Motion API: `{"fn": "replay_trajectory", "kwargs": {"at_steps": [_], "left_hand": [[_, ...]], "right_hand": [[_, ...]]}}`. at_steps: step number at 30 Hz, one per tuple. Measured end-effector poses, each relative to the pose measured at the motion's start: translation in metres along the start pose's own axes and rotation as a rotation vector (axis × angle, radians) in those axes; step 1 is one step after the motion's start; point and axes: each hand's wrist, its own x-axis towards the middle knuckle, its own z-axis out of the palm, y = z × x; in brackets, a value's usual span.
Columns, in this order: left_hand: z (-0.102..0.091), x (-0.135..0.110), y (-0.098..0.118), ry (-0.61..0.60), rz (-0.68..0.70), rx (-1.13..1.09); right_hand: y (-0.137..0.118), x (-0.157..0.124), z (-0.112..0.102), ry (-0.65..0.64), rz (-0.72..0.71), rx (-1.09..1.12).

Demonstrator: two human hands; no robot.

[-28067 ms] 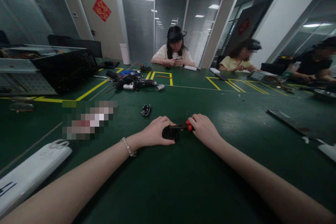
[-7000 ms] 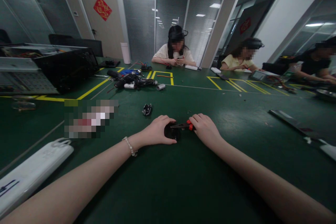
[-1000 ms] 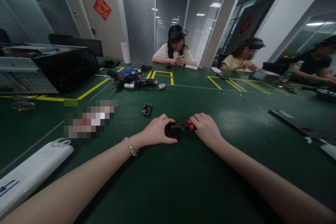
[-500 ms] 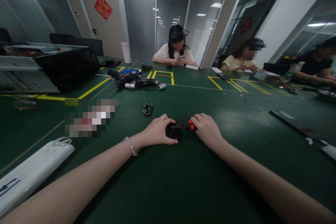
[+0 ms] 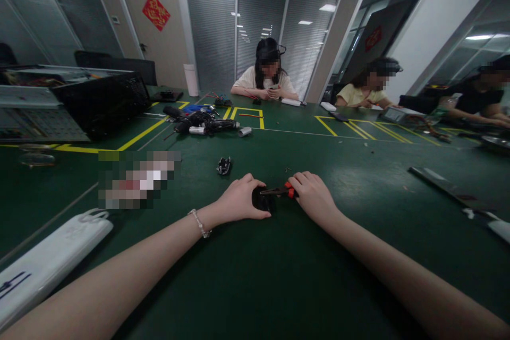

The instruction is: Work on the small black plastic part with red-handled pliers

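My left hand (image 5: 243,199) curves around a small black part (image 5: 263,202) on the green table (image 5: 255,276), thumb on the near side and fingers on the far side. The part's exact kind is too dark to make out. My right hand (image 5: 314,194) is closed on a pair of pliers (image 5: 285,190) with red handles, lying nearly level. Their long, narrow jaws point left and reach over the black part; whether they grip it cannot be told. Beyond my left hand sits a small black and silver piece (image 5: 223,166). Tiny bits like screws (image 5: 287,169) lie past the pliers.
A white power strip (image 5: 59,260) lies at the near left, a blurred-out object (image 5: 139,179) beyond it. An opened computer case (image 5: 71,103) stands far left. Tangled cables (image 5: 203,119) lie mid-table. A dark flat bar (image 5: 442,188) is at right. Several people sit across the table.
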Motion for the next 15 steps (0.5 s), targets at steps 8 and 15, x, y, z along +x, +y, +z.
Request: {"fn": "replay_trajectory", "kwargs": {"at_steps": [8,15], "left_hand": [[0.0007,-0.0001,-0.0007,0.003,-0.010,-0.001],[-0.0004,0.0000,-0.0027,-0.029,0.030,-0.023]], "right_hand": [[0.0011,-0.0017,-0.0009,0.004,0.001,0.010],[0.0012,-0.0013,0.0011,0.022,-0.018,0.012]]}}
